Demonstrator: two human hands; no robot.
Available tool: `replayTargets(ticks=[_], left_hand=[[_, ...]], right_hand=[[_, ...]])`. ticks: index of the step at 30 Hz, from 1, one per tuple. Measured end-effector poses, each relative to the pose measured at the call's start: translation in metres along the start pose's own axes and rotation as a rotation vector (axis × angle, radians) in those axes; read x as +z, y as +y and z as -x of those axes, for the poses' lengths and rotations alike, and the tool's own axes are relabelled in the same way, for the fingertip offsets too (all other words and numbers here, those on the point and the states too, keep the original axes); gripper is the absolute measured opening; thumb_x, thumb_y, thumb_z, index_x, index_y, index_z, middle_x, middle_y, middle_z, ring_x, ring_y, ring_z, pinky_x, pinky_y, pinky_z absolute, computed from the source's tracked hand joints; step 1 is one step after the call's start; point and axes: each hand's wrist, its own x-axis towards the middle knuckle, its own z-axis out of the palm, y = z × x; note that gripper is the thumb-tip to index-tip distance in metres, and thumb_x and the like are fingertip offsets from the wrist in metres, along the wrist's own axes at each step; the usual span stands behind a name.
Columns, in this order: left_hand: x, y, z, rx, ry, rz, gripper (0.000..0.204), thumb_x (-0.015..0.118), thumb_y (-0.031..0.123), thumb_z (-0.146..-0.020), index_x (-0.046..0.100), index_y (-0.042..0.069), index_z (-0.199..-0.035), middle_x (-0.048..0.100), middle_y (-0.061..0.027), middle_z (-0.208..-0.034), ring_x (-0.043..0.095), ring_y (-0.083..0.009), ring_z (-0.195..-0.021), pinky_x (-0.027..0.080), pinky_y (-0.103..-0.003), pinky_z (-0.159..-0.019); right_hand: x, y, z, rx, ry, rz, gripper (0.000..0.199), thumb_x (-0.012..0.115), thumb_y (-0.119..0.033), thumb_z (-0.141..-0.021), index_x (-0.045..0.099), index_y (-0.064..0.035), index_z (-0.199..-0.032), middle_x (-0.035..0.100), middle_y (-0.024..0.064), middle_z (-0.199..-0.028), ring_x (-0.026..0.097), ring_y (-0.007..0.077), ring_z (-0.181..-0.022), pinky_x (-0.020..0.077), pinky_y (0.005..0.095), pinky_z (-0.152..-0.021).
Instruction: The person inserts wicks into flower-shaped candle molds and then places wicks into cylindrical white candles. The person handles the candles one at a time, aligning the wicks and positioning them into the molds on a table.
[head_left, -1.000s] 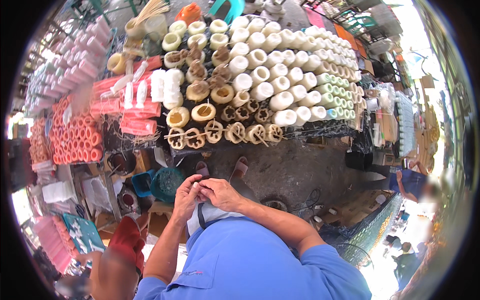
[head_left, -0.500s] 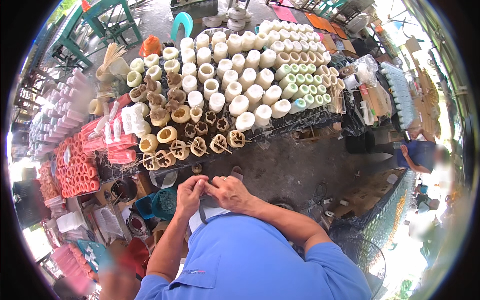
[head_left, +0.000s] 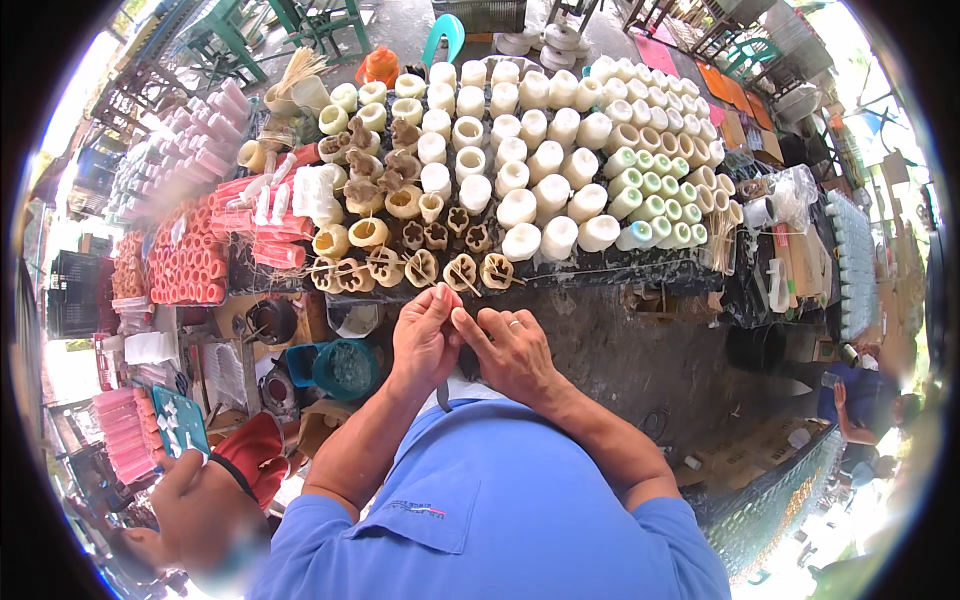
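My left hand and my right hand meet in front of my body, just short of the table's near edge. Both are closed, with thumbs and forefingers pinched close together at the tips. Whatever lies between them, if anything, is too small to make out. Closest to the fingertips is a hollow cream wax piece with a thin stick across its top. Another such wax piece stands to its right, and several more line the edge to the left. Behind them are small brown flower-shaped wax pieces.
White wax cylinders and pale green ones crowd the dark-covered table. Red hollow tubes are stacked at left. A teal tub sits below the left side. One person is at lower left, another at far right.
My hands have moved forward, closer to the table's edge, still pinched together. The view has turned, so the table appears farther right. The person at lower left shows more fully.
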Motion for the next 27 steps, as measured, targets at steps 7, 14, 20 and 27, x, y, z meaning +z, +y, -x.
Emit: replayTargets(ticks=[7, 14, 20, 27], left_hand=[[-0.013, 0.019, 0.011, 0.025, -0.068, -0.095, 0.042, 0.065, 0.014, -0.108, 0.051, 0.01, -0.069, 0.054, -0.0004, -0.067, 0.047, -0.0105, -0.066, 0.042, -0.026, -0.069], [-0.045, 0.047, 0.042, 0.019, -0.247, -0.502, 0.042, 0.064, 0.015, -0.108, 0.06, -0.001, -0.147, 0.067, -0.0119, -0.136, 0.064, -0.0207, -0.126, 0.051, -0.036, -0.11], [-0.085, 0.049, 0.054, -0.123, -0.128, -0.208, 0.042, 0.064, 0.022, -0.111, 0.061, -0.005, -0.144, 0.072, -0.015, -0.132, 0.07, -0.0216, -0.12, 0.053, -0.038, -0.108], [-0.092, 0.035, 0.059, -0.006, 0.264, -0.747, 0.017, 0.069, 0.002, -0.103, 0.053, 0.007, -0.103, 0.063, -0.002, -0.092, 0.059, -0.0075, -0.076, 0.051, -0.027, -0.067]], right_hand=[[-0.01, -0.017, -0.008, 0.239, 0.033, -0.495, 0.023, 0.08, -0.008, -0.09, 0.07, -0.0024, -0.111, 0.065, 0.0099, -0.095, 0.066, 0.0286, -0.079, 0.0543, 0.0415, -0.073], [0.0, -0.037, -0.042, 0.34, -0.299, -0.89, 0.038, 0.067, -0.029, -0.109, 0.053, -0.0029, -0.087, 0.056, 0.0161, -0.082, 0.053, 0.034, -0.07, 0.0444, 0.0464, -0.064], [0.015, -0.057, -0.053, 0.487, -0.478, -1.123, 0.021, 0.063, -0.024, -0.111, 0.064, -0.0029, -0.112, 0.07, 0.0173, -0.095, 0.071, 0.0387, -0.095, 0.0564, 0.0454, -0.09], [0.024, -0.023, -0.052, 0.484, -0.788, -0.865, 0.061, 0.079, -0.025, -0.098, 0.049, 0.0, -0.145, 0.071, 0.0196, -0.113, 0.07, 0.0355, -0.105, 0.0547, 0.0462, -0.09]])
